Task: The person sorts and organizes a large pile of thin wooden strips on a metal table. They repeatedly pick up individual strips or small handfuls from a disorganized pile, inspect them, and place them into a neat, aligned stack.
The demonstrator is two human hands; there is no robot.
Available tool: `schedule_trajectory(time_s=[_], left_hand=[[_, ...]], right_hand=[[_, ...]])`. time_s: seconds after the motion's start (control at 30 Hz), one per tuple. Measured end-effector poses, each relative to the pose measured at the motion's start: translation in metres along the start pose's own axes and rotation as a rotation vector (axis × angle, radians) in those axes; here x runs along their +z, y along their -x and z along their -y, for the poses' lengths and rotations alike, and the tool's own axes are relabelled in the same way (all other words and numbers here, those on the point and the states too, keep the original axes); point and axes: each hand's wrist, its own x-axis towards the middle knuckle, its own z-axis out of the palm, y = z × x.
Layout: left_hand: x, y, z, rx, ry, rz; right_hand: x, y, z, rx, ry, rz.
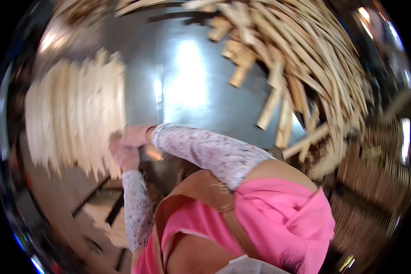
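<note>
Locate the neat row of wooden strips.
The row of wooden strips lies at the head view's left, with the left hand and right hand at its lower right edge.

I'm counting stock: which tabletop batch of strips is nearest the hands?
The neat left batch, with left hand and right hand at its right edge; the right heap lies jumbled, farther away.

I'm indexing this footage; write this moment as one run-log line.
left hand: at strip row, near right corner; right hand: beside left hand; grip: unclear, blurred; loose strips: heaped, table's right
</note>
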Motion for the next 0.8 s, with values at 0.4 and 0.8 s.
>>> schedule_trajectory(time_s=[0.4, 0.8], left_hand=[[-0.004, -0.009, -0.091, 0.126, 0.180, -0.086], [0.010, 0.122, -0.596, 0.875, 0.470, 1.151]], right_hand=[[-0.092, 0.498, -0.323, 1.177, -0.117, -1.702], [-0.008, 0.502, -0.394, 0.583, 0.469, -1.082]])
